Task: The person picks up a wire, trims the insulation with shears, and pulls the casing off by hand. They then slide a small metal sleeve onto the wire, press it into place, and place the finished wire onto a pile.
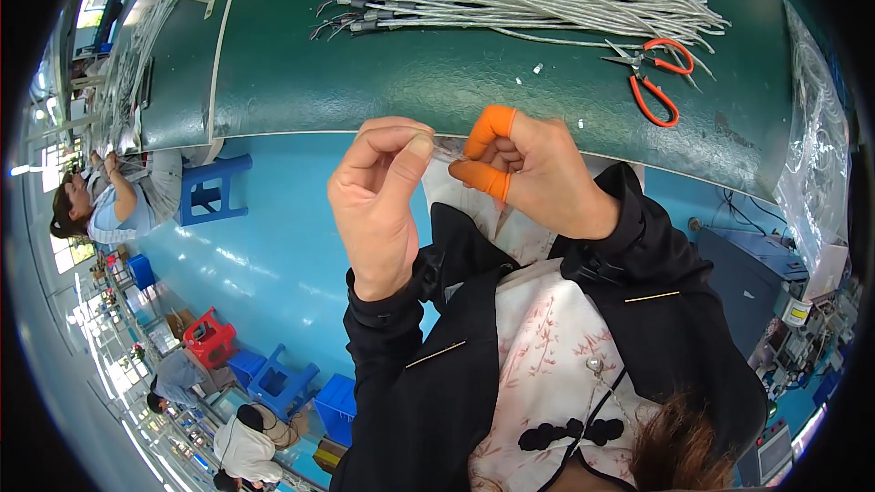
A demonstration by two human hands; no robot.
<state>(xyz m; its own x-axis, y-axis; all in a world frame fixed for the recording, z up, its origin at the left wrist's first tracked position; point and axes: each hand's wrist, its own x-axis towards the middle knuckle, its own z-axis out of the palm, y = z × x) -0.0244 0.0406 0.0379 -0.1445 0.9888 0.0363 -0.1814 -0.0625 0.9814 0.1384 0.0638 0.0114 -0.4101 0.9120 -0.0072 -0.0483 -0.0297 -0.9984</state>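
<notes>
Both my hands are held close together in front of the near edge of the green worktable [437,91]. My left hand [381,200] is closed, thumb tip pressed against the index finger. Beside it, my right hand [551,169] is also closed, with orange finger covers on the thumb and index finger, their tips brought near each other. Something thin and pale seems to run between the two pinches, too small to name. Beyond my hands lies a thick bundle of silvery cables [547,0] with dark sleeves and loose wire ends at the left. Orange-handled snips [673,114] lie spread at the right.
Small white scraps [538,67] are scattered on the tabletop. A clear plastic bag [820,128] hangs over the table's right end. At left, a co-worker [114,200] sits near a blue stool [211,191]. A grey cabinet [743,264] stands at lower right.
</notes>
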